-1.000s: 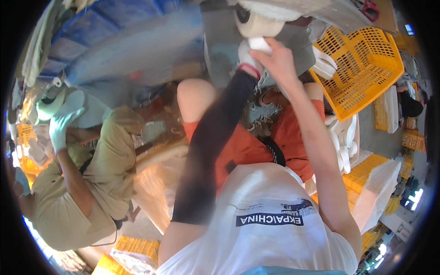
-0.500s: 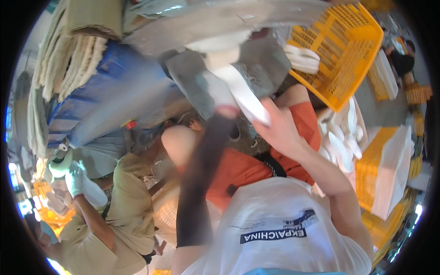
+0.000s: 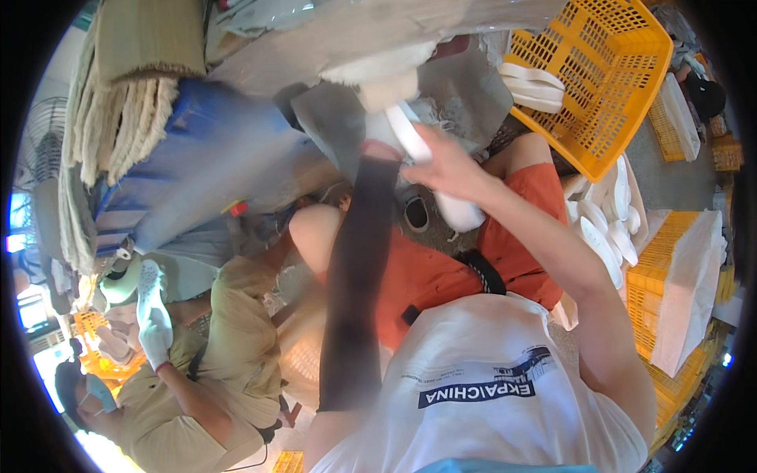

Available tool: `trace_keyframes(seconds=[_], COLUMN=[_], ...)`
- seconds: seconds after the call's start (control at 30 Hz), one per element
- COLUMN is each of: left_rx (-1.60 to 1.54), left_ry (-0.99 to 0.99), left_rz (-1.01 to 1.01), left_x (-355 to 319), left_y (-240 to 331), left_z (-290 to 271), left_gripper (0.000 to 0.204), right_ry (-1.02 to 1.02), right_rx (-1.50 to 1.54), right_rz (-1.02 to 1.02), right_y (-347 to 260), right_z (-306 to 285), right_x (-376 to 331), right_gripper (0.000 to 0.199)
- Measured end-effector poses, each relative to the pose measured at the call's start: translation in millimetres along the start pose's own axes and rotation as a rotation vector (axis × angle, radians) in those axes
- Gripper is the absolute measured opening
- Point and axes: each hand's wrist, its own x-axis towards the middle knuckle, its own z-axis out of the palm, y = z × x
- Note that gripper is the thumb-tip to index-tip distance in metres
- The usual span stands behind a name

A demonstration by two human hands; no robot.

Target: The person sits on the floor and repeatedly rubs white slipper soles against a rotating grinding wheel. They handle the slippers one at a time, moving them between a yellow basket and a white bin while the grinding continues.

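Note:
A white shoe sole (image 3: 408, 135) is held up at the beige roller (image 3: 389, 91) of a machine, under a fluffy white wheel (image 3: 378, 66). My right hand (image 3: 448, 164) is bare and closed around the sole's middle. Below the hand, the sole's other end (image 3: 460, 214) shows over my lap. Beside the sole's upper end is my left hand (image 3: 378, 130), in a pale glove with a dark sleeve. It grips that end from the left, its fingertips hidden by the sole. A grey flap (image 3: 465, 98) lies behind my hands.
Right of me stands a yellow crate (image 3: 587, 158) with several white soles (image 3: 532, 88) at its edge. More soles (image 3: 607, 229) lie in a heap below it, near stacked yellow crates (image 3: 650, 292). At left, a co-worker's gloved hand (image 3: 156, 339) holds a white sole, beside a blue machine panel (image 3: 189, 126).
My right hand has moved up and left along the sole, which has swung so its lower end hangs below my hand. The co-worker has raised a sole upright.

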Motion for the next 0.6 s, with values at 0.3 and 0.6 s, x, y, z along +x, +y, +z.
trace_keyframes(seconds=[0.3, 0.6], left_rx=[-0.038, 0.183], left_ry=[0.116, 0.172], left_rz=[0.036, 0.046], left_x=[-41, -31], left_y=[34, 31], left_z=[3, 29], left_gripper=[0.054, 0.057], right_ry=[-0.312, -0.159], right_rx=[0.706, 0.72], right_rz=[0.612, 0.457], right_y=[-27, 0], right_z=[-63, -71], right_x=[-71, -83], right_gripper=[0.071, 0.072])
